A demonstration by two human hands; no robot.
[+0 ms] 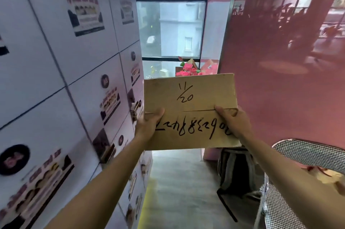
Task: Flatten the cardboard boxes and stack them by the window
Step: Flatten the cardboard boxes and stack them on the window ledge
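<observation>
Box [190, 111] held flat; left grip [147, 126], right grip [231, 124] clamp edges.

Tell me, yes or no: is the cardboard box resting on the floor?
No. The left hand and right hand hold the cardboard box in the air.

Box [190, 98] before window [170, 29] — cartons [56, 79] left

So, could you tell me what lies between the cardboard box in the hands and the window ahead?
In the head view, a bunch of pink flowers shows just past the cardboard box, in front of the window. The floor below that stretch is hidden by the box.
</observation>
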